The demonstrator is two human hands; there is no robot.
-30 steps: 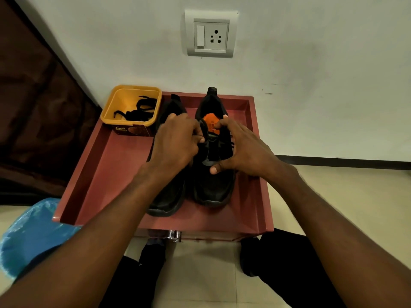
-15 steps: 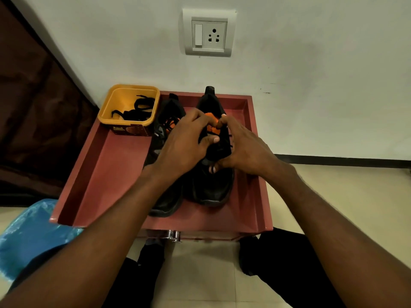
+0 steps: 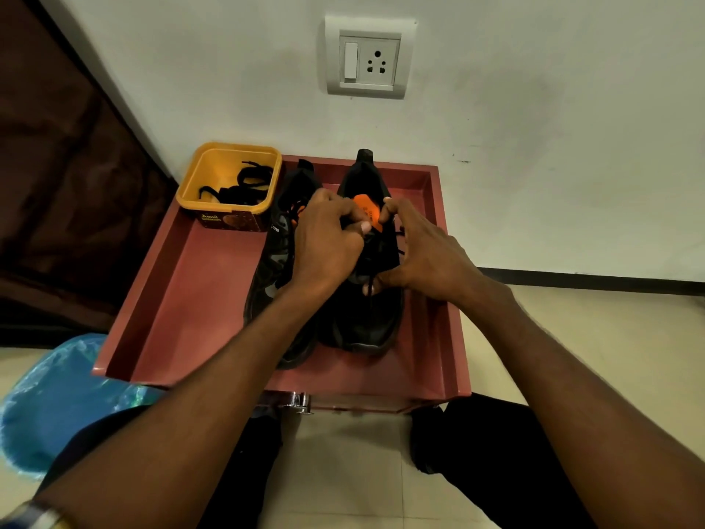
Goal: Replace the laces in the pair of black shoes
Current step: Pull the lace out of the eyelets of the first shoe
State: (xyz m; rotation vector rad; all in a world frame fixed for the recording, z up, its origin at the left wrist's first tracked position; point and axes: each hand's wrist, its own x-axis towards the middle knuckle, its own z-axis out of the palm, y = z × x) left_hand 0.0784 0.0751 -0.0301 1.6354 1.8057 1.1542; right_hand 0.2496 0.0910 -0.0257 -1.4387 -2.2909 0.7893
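Note:
Two black shoes stand side by side in a red tray (image 3: 183, 299), toes towards me. The right shoe (image 3: 366, 322) has an orange tongue label (image 3: 367, 212). My left hand (image 3: 324, 242) reaches across the left shoe (image 3: 274, 253) and pinches the black lace near the top of the right shoe's tongue. My right hand (image 3: 423, 257) holds the lace on the right shoe too, with a strand pinched at its thumb. Spare black laces (image 3: 236, 187) lie in a yellow tub (image 3: 229, 185) at the tray's back left.
The tray sits on a low stand against a white wall with a switch and socket plate (image 3: 369, 57). A blue plastic bag (image 3: 57, 399) lies on the floor at the left. My dark-clad legs are under the tray's near edge.
My left hand has moved right, off the left shoe and onto the right shoe's laces. Both hands have closed in around the tongue of the right shoe.

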